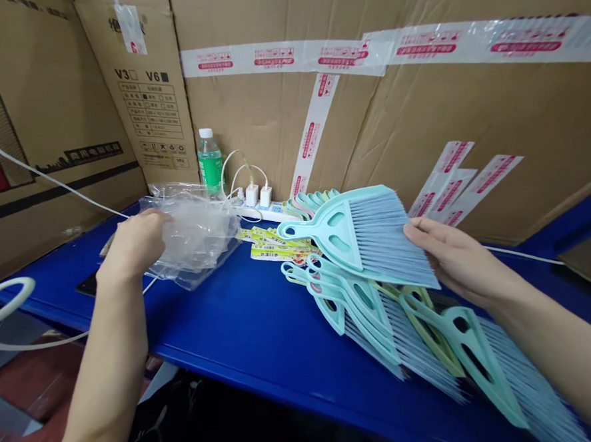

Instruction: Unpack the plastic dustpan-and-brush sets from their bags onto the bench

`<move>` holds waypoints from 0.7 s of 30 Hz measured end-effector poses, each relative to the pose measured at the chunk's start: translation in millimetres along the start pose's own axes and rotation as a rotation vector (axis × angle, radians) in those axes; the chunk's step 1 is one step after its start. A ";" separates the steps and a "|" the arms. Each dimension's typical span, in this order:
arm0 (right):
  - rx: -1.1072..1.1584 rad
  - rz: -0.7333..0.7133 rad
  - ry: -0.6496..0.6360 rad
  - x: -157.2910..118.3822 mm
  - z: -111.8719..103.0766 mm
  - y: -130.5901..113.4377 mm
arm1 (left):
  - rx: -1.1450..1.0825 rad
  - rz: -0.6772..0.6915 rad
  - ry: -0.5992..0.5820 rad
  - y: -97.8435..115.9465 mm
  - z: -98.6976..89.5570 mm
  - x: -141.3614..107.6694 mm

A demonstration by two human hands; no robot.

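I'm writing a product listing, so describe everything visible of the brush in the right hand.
The brush, pale turquoise and apparently plastic, has a looped handle pointing left, cutouts in its body, and fanned blue-grey bristles. It lies against a matching dustpan. The right hand grips the bristle end, holding it above other brushes. Its underside is hidden.

Right hand (431, 246) gripping bristle end of mint brush (347, 234) with dustpan (382, 193) behind it, handle toward left hand (137, 238); left hand on near edge of clear plastic bags (192, 231); below right hand, pile of brushes (370, 312) on blue table (227, 350); between hands, yellow-green labels (276, 248); beyond left hand, green-labelled bottle (209, 162); beyond labels, power strip (270, 213) with white plugs (252, 195); cardboard (262, 112) with printed tape (335, 55) beyond both hands
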State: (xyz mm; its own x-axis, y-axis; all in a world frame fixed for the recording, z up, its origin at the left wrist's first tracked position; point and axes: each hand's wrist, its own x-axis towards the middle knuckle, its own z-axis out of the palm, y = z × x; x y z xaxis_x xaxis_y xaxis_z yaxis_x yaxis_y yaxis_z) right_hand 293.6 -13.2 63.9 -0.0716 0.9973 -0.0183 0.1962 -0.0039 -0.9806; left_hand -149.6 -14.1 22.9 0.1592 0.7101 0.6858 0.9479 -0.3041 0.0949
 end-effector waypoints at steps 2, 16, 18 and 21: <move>-0.011 -0.016 -0.020 -0.9 -0.6 2.0 | 0.149 -0.146 -0.078 9.9 -2.0 1.1; -0.085 -0.124 -0.265 -1.4 26.0 0.6 | -0.118 0.439 -0.194 128.8 18.1 13.5; -0.133 -0.159 -0.278 1.2 30.6 1.7 | -0.123 0.416 -0.188 129.8 23.1 11.7; -0.255 -0.371 -0.029 0.8 32.8 -1.8 | -0.137 0.380 -0.126 127.4 25.0 10.1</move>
State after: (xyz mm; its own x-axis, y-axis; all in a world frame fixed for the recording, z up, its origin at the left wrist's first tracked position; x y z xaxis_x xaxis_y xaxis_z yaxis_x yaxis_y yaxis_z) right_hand 261.2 -14.8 59.3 -0.2098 0.9251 0.3166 0.3868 0.3759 -0.8421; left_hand -20.4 -29.7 23.9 0.5310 0.6008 0.5975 0.7712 -0.6349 -0.0470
